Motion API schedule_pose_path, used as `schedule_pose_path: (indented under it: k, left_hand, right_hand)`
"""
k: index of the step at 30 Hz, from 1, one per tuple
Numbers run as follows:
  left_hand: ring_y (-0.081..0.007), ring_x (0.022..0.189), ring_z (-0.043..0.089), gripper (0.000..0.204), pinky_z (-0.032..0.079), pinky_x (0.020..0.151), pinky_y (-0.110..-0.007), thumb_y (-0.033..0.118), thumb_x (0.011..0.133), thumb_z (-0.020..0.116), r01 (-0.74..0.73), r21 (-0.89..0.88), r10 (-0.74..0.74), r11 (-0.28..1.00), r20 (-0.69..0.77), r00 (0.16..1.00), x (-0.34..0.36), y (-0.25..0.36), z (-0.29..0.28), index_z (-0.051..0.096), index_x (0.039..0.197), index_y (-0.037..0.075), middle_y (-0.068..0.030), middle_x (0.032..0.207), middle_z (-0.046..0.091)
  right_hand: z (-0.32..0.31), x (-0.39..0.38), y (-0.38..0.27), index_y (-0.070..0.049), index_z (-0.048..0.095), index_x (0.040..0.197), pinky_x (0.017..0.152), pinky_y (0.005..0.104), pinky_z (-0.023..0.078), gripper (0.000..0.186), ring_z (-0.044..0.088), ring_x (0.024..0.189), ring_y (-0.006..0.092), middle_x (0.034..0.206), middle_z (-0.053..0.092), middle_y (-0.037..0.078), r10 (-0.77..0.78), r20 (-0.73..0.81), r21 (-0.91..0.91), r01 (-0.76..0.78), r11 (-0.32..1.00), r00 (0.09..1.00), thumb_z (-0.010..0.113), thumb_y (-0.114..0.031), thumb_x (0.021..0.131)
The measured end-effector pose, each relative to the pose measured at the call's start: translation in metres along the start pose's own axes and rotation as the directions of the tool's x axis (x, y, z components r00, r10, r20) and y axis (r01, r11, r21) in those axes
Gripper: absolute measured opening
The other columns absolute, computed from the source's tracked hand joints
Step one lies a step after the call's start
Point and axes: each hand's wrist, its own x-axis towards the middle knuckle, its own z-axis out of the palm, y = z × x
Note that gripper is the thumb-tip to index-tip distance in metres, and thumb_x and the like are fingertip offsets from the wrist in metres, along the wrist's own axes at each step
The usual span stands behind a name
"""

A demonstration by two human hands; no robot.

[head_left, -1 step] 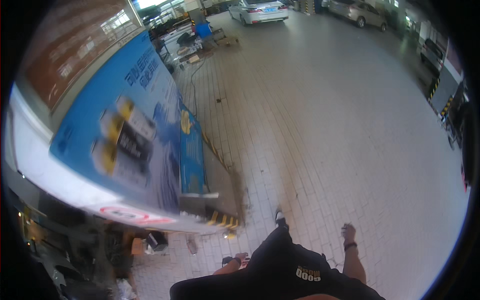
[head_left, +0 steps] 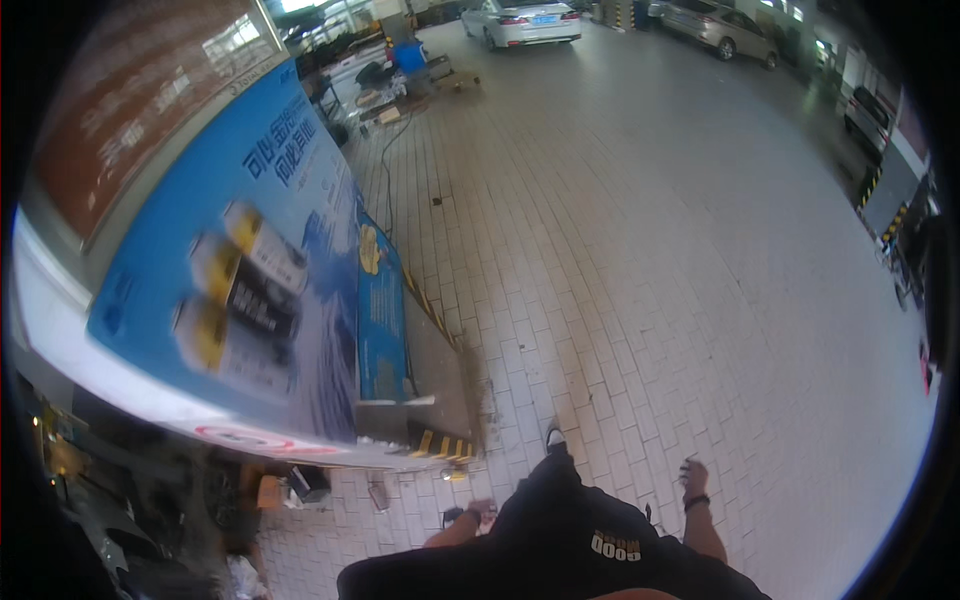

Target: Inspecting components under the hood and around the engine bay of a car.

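Observation:
My left hand [head_left: 484, 510] hangs low beside my dark clothing, a dark band at its wrist. Its fingers are too small and partly hidden to read. On the other side, my right hand [head_left: 694, 478] hangs over the paved floor, also with a dark wristband. Its fingers look curled, with small pale and dark marks at them that I cannot make out. Between the hands, one dark shoe with a white part [head_left: 555, 436] shows ahead of my black shirt [head_left: 560, 530]. Neither hand touches the large blue poster panel [head_left: 310, 230] to the left.
Yellow-and-black striping [head_left: 442, 444] marks the base of the wall corner at left. A hose [head_left: 388, 160] trails along the tiles toward clutter and a blue bin [head_left: 408, 57]. A white car [head_left: 520, 22] and a tan car [head_left: 715, 28] stand far ahead. A striped pillar [head_left: 890, 195] is at right.
The poster panel has shifted slightly left in view and the far cars slightly right. My shoe appears a little lower and left; both hands still hang at my sides.

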Motion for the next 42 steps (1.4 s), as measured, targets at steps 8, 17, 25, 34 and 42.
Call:
schedule_pose_path:
  k: [8,17,25,34,42]
  left_hand:
    - [-0.0189,0.069,0.062,0.034,0.050,0.056,-0.033,0.032,0.091,0.061,-0.504,0.026,0.505,0.863,-0.015,0.863,0.007,0.389,0.138,0.059,0.110,0.003,-0.0080,0.088,0.066]
    - [-0.0156,0.075,0.060,0.026,0.050,0.065,-0.033,0.033,0.090,0.060,-0.285,-0.070,0.261,0.956,-0.239,0.935,0.014,0.519,0.148,0.061,0.106,0.013,-0.0038,0.089,0.062]
    - [-0.0261,0.092,0.064,0.029,0.051,0.076,-0.046,0.037,0.094,0.053,-0.272,-0.449,0.177,0.851,-0.242,0.954,0.061,0.562,0.137,0.059,0.112,0.014,-0.0053,0.108,0.065]
    - [-0.0230,0.079,0.062,0.028,0.044,0.053,-0.041,0.032,0.091,0.056,-0.163,-0.437,-0.002,0.885,-0.353,0.936,0.071,0.730,0.220,0.060,0.108,0.010,-0.0081,0.091,0.063]
    - [-0.0221,0.080,0.056,0.028,0.048,0.061,-0.036,0.035,0.093,0.054,-0.090,-0.512,-0.050,0.854,-0.253,0.966,0.135,0.971,0.140,0.053,0.106,0.011,-0.0067,0.102,0.059]
  right_hand:
    - [0.001,0.069,-0.037,-0.012,0.059,0.105,0.046,0.0326,0.034,0.028,0.050,0.057,0.0167,0.080,0.062,0.006,0.412,-0.235,0.059,-0.410,0.910,0.881,0.051,-0.031,0.087]
    - [0.129,0.333,-0.060,-0.008,0.060,0.111,0.043,0.0353,0.037,0.033,0.051,0.054,0.0206,0.081,0.063,0.010,0.524,-0.090,0.027,-0.523,0.852,0.847,0.047,-0.032,0.091]
    - [0.448,0.621,-0.313,-0.009,0.063,0.109,0.057,0.0299,0.049,0.025,0.060,0.073,0.0138,0.093,0.066,0.007,0.011,0.362,-0.147,0.045,0.988,0.932,0.051,-0.022,0.091]
    - [0.860,0.637,-0.601,-0.006,0.063,0.110,0.049,0.0235,0.041,0.026,0.055,0.059,0.0102,0.080,0.065,0.005,-0.134,0.578,-0.186,0.290,0.939,0.805,0.053,-0.023,0.092]
    - [0.886,0.713,-0.518,-0.004,0.065,0.089,0.048,0.0309,0.045,0.021,0.054,0.053,0.0163,0.069,0.061,0.004,0.023,0.409,-0.392,0.153,0.907,0.912,0.058,-0.024,0.088]
